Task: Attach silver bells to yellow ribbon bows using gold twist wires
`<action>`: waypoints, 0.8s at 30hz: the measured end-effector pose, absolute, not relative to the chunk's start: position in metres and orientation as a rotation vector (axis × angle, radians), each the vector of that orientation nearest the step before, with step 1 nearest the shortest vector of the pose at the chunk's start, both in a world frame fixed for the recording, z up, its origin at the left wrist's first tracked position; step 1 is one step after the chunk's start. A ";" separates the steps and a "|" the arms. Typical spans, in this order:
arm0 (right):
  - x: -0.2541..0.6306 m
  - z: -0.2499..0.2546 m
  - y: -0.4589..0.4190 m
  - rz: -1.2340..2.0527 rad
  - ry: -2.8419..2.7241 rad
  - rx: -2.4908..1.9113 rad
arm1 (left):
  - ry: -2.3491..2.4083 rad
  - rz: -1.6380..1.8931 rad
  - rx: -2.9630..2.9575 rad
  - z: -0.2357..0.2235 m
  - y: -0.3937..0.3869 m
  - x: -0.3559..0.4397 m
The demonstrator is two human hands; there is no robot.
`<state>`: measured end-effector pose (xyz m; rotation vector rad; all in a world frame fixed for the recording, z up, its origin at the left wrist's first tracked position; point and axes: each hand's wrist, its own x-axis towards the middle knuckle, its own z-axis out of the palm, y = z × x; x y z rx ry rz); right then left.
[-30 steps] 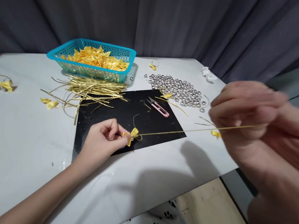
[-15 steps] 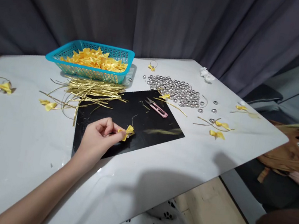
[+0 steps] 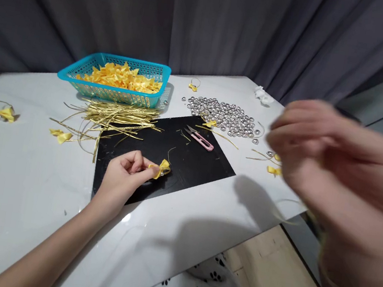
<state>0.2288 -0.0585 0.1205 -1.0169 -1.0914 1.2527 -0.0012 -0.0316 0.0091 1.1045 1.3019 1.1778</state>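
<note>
My left hand pinches a yellow ribbon bow between thumb and forefinger, low over the black mat. A small silver bead sits at the bow's middle, and a thin cord end curls up behind it. Large and smeared by motion, my right hand is raised at the right, its fingers curled together. A gold cord trails blurred below that hand; its grip point is hidden. Pink thread snips lie on the mat, beyond the bow.
A blue basket of yellow bows stands at the back left, with gold cords heaped before it. Silver beads are spread behind the mat. Bows with cord loops lie around the white table. A crumpled white scrap lies far right.
My right hand has come into view from the right, with the cord streak now below it. My left hand keeps the bow at nearly the same spot.
</note>
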 end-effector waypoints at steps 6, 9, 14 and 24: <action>0.191 0.066 -0.013 1.499 -1.399 -1.040 | 1.263 1.133 1.112 0.012 -0.030 -0.003; 0.176 0.045 0.005 1.497 -1.723 -1.122 | 1.268 1.079 1.163 0.011 -0.027 -0.007; 0.151 0.038 0.023 1.590 -1.785 -1.163 | 1.413 0.990 1.542 0.004 -0.020 -0.017; 0.153 0.027 0.019 1.434 -1.771 -0.942 | 1.583 1.092 1.646 0.014 -0.023 -0.013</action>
